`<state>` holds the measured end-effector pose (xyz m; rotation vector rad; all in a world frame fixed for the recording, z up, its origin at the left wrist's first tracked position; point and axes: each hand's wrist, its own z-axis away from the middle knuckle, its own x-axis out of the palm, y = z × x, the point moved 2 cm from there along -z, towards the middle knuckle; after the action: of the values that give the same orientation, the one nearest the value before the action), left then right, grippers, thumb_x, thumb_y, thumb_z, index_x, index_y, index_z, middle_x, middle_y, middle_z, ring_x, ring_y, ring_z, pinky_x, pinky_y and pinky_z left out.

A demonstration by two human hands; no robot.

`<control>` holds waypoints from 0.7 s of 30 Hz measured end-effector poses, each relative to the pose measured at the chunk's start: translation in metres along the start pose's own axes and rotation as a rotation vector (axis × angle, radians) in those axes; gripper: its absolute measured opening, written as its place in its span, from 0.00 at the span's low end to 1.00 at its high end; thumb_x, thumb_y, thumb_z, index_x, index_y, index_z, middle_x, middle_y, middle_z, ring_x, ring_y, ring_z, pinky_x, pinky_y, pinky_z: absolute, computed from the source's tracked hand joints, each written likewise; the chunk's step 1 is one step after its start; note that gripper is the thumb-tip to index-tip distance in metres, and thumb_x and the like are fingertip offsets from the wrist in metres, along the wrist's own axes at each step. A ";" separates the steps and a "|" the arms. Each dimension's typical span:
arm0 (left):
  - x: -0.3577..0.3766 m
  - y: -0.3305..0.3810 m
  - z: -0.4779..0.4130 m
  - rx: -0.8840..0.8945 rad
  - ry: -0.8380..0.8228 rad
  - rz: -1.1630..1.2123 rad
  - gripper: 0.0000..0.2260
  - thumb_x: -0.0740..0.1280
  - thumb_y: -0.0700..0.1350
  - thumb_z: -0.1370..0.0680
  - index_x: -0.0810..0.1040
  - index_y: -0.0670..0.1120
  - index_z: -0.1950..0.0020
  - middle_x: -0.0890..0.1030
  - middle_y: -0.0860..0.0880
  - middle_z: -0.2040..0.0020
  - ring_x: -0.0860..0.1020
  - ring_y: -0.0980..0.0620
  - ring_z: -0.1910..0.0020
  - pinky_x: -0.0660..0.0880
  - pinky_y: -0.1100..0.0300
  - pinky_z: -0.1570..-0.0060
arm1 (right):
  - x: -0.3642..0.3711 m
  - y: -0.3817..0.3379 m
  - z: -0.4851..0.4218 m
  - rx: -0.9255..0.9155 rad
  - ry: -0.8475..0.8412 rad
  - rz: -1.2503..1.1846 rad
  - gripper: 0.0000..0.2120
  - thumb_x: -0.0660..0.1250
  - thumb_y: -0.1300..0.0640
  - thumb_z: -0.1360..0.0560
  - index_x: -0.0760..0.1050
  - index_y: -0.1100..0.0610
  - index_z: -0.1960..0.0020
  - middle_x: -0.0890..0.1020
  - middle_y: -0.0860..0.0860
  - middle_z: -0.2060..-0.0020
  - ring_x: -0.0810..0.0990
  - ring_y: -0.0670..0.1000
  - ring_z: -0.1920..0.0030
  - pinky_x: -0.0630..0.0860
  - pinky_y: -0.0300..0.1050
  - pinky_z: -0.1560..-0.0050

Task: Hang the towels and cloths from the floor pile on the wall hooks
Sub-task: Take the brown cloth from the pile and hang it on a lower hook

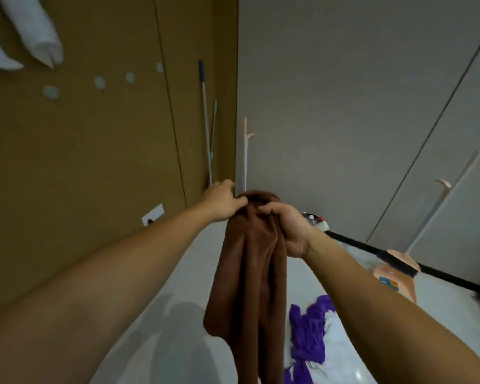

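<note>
A brown towel [250,273] hangs in long folds in front of me, bunched at its top. My left hand [222,202] pinches the top left of the bunch. My right hand [288,228] grips the top right, fingers curled into the cloth. On the floor below lies a pile of purple cloth [308,331] and white cloth [334,333]. On the brown wall at upper left are several round hooks [100,82]. Two white towels [36,31] hang there at the top left corner.
A mop handle [205,117] leans in the wall corner. A peach coat stand [245,151] rises behind the towel. A peach dustpan [396,275] with a long handle and a black broom [399,261] stand at the right by the grey wall. A wall socket [152,214] sits low.
</note>
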<state>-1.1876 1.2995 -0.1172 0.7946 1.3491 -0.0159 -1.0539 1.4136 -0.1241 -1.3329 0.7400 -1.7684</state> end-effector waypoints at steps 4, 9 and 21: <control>-0.009 -0.085 0.038 -0.366 -0.426 0.318 0.36 0.52 0.74 0.29 0.74 0.49 0.36 0.79 0.44 0.42 0.79 0.42 0.46 0.76 0.47 0.46 | 0.039 0.001 -0.031 0.041 0.026 -0.067 0.21 0.59 0.57 0.22 0.70 0.67 0.33 0.77 0.66 0.40 0.78 0.62 0.45 0.76 0.55 0.40; -0.028 -0.183 0.073 -0.688 -0.518 0.548 0.48 0.49 0.77 0.32 0.70 0.39 0.32 0.76 0.38 0.41 0.76 0.38 0.45 0.72 0.43 0.41 | 0.106 0.000 -0.077 0.008 -0.044 -0.193 0.18 0.57 0.51 0.20 0.73 0.64 0.40 0.80 0.64 0.46 0.81 0.62 0.49 0.77 0.57 0.43; -0.131 -0.275 0.067 -0.466 -0.054 1.205 0.19 0.61 0.61 0.26 0.79 0.48 0.48 0.81 0.45 0.51 0.78 0.45 0.50 0.73 0.48 0.50 | 0.254 0.008 -0.154 -0.104 -0.188 -0.271 0.19 0.55 0.51 0.21 0.72 0.63 0.39 0.76 0.62 0.39 0.75 0.61 0.38 0.68 0.58 0.32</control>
<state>-1.2865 1.0049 -0.1402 1.0690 0.6048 1.1643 -1.2361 1.1916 -0.0456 -1.7102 0.5753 -1.7983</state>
